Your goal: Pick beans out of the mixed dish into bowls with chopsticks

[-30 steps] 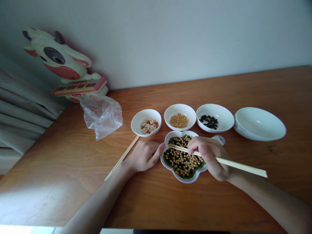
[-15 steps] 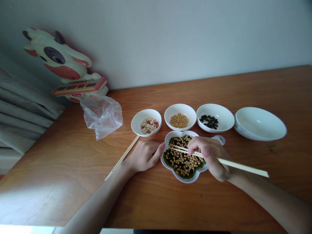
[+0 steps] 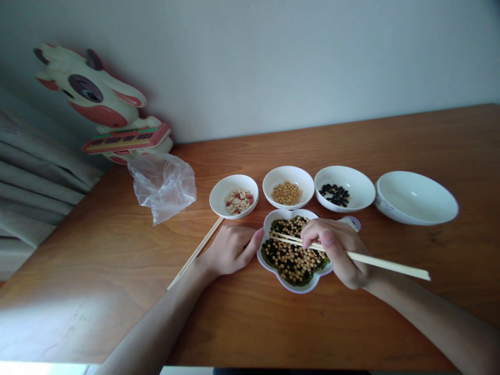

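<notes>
A flower-shaped dish (image 3: 299, 288) with a pale purple rim holds mixed yellow, black and green beans (image 3: 294, 260). My left hand (image 3: 233, 250) rests on the table at its left side, fingers curled and the thumb on the rim. Over the right part of the dish, my right hand (image 3: 339, 249) grips a pair of wooden chopsticks (image 3: 390, 264). Their tips point left, low over the beans near the thumb; whether a bean is between them I cannot tell. The hand hides part of the dish.
Behind the dish stand a bowl of pale and reddish flat seeds (image 3: 239, 202), a bowl of yellow beans (image 3: 287, 192), a bowl of black beans (image 3: 335, 195) and a large white bowl (image 3: 417, 200). Another chopstick pair (image 3: 195, 253), a plastic bag (image 3: 164, 187) and a cow toy (image 3: 105, 99) lie left.
The chopstick tips have shifted very slightly left over the beans. Both hands keep nearly the same places, and the bowls have not visibly moved.
</notes>
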`<state>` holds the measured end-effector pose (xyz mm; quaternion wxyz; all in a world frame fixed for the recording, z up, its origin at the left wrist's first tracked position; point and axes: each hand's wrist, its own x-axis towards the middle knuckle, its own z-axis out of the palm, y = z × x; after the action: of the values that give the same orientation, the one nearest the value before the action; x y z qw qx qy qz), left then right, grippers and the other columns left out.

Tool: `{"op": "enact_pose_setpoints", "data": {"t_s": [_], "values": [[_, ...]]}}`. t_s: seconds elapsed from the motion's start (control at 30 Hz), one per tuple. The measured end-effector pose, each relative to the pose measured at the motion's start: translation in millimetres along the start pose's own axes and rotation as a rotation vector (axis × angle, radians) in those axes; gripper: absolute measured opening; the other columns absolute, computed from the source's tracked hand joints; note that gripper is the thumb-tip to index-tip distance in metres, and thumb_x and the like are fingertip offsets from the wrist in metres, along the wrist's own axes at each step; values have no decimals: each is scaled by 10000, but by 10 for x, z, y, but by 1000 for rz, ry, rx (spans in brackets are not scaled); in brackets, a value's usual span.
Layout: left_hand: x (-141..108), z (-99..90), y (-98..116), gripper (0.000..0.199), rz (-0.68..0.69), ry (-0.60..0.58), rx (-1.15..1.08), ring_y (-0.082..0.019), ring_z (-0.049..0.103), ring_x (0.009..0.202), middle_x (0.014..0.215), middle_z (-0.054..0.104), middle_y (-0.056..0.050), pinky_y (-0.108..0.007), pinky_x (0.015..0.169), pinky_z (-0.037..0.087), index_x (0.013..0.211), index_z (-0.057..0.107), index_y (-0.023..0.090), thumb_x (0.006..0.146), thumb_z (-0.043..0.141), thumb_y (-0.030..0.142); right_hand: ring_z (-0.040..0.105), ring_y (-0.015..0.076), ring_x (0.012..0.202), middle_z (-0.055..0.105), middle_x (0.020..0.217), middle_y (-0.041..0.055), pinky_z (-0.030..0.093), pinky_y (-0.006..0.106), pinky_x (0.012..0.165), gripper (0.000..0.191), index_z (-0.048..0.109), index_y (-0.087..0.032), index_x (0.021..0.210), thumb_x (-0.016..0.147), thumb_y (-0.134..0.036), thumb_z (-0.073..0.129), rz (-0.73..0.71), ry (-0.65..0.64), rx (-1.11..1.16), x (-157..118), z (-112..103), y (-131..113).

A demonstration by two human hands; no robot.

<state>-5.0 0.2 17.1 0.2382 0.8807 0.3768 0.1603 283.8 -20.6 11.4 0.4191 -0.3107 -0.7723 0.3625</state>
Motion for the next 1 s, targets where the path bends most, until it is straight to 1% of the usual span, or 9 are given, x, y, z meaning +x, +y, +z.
{"op": "enact_pose_setpoints", "data": {"t_s": [0.23, 0.43, 0.5, 0.6, 0.67, 0.73, 0.8, 0.87, 1.0], "values": [[1, -5, 9, 518, -6, -4, 8, -127, 472, 575, 659, 603, -27, -301, 627, 356, 692, 470, 186, 1149, 281, 338, 667, 250, 842, 698, 878, 74, 502, 419, 794, 430, 672, -233, 945, 1136, -417, 333, 1, 32, 40, -14, -5, -2], [-1, 1, -2, 514, -9, -15, -9, -129, 478, 579, 664, 595, -25, -302, 632, 364, 694, 459, 188, 1149, 275, 339, 663, 253, 793, 697, 839, 77, 491, 413, 715, 494, 706, -238, 907, 1132, -466, 331, -14, 95, 98, -5, -36, -48], [-2, 1, -7, 510, -4, -14, -10, -128, 476, 579, 666, 589, -22, -303, 633, 366, 698, 464, 189, 1149, 276, 335, 668, 264, 788, 709, 838, 85, 499, 425, 698, 537, 737, -249, 883, 1127, -497, 328, -46, 205, 120, -5, -69, -72], [0, 1, -8, 507, 6, -8, -4, -127, 469, 578, 665, 582, -18, -309, 629, 361, 701, 475, 187, 1148, 281, 326, 674, 269, 750, 724, 833, 89, 517, 443, 659, 587, 783, -277, 861, 1110, -567, 338, -158, 451, 144, 3, -144, -88], [1, 3, -9, 506, 8, -3, 6, -127, 455, 572, 662, 578, -17, -315, 625, 352, 699, 476, 187, 1147, 284, 322, 675, 267, 726, 722, 818, 86, 523, 451, 644, 588, 793, -287, 851, 1100, -595, 358, -239, 596, 94, 26, -203, -67], [0, 9, -14, 502, 7, -1, 8, -125, 445, 567, 659, 574, -16, -315, 621, 345, 700, 471, 186, 1146, 287, 323, 670, 275, 730, 722, 824, 90, 515, 462, 655, 583, 786, -287, 838, 1090, -613, 374, -247, 655, -10, 64, -259, -19], [-3, 16, -22, 496, 3, -7, -2, -125, 459, 572, 663, 580, -18, -310, 625, 349, 705, 465, 187, 1146, 285, 325, 657, 289, 755, 723, 863, 104, 499, 470, 681, 600, 772, -281, 840, 1075, -654, 365, -135, 583, -70, 104, -310, 37], [-6, 22, -30, 491, -8, -13, -14, -127, 479, 584, 675, 593, -23, -304, 635, 358, 712, 464, 187, 1146, 283, 328, 646, 299, 797, 707, 877, 107, 479, 457, 685, 630, 752, -284, 842, 1067, -686, 322, -48, 519, -36, 131, -349, 69], [-9, 21, -28, 493, -19, -14, -7, -128, 463, 581, 673, 590, -23, -307, 638, 351, 710, 457, 187, 1146, 280, 336, 631, 280, 819, 678, 835, 85, 471, 414, 705, 662, 719, -270, 812, 1087, -663, 262, -16, 389, 103, 130, -372, 25]]}}
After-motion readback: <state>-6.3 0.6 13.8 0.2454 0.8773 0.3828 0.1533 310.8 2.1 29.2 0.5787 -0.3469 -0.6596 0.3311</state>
